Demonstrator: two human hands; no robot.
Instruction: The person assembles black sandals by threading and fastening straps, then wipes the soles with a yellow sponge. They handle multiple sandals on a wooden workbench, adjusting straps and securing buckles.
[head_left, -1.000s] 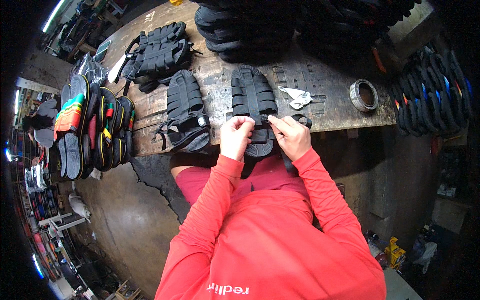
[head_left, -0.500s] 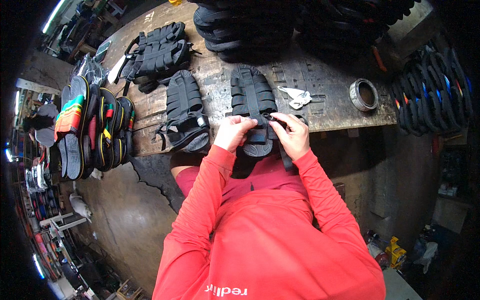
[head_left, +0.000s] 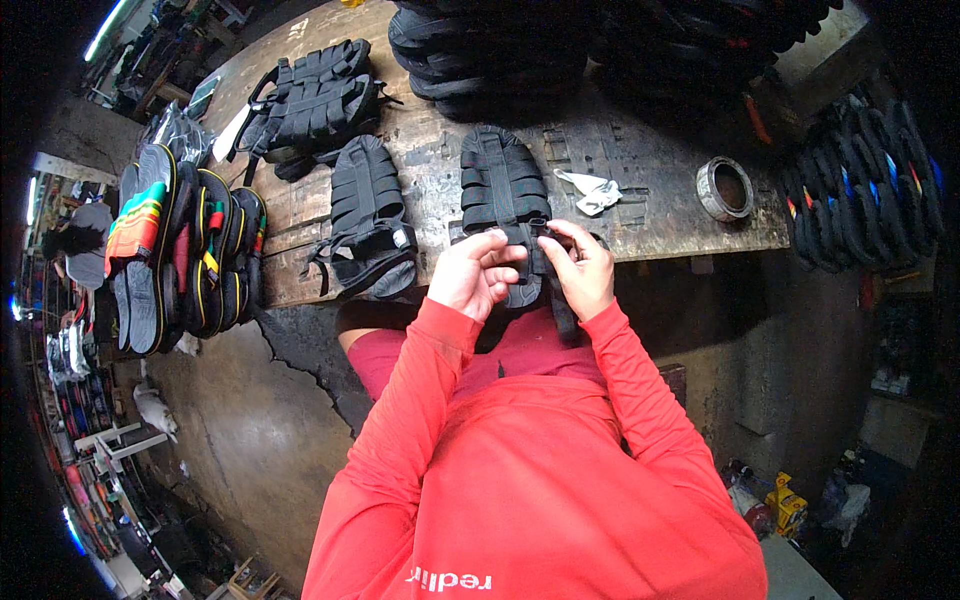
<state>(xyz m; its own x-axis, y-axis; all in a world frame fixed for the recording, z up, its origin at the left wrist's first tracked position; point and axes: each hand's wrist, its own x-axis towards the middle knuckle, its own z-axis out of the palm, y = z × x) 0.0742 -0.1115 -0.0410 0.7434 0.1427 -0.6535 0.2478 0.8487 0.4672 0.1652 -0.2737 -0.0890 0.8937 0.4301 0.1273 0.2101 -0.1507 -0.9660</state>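
I am looking down on both hands meeting just above the centre of the frame, at the near edge of the worn wooden workbench [head_left: 660, 160]. The black strapped sandal with its ribbed upper [head_left: 503, 180] lies lengthwise on the bench, heel end hanging over the edge toward me, which puts its back strap right where the hands can reach it. My left hand [head_left: 473, 275] has its fingers curled and pressed together on the left side of the black heel strap [head_left: 530, 240]; my right hand [head_left: 580, 268] pinches the same strap from the right between thumb and fingertips, so the strap is stretched between the two. Whether a buckle sits under the fingers I cannot tell.

Left of it a second black strapped sandal [head_left: 368, 215] rests flat on the bench, and a bundle of more black sandals [head_left: 315, 100] sits toward the upper left. Soles with red, green and yellow stripes [head_left: 170, 250] stand on edge at the left. A crumpled white scrap [head_left: 590, 190] and a roll of tape [head_left: 724, 188] lie to the right, within easy reach of the right hand. Dark stacked soles [head_left: 860, 190] fill the right edge.
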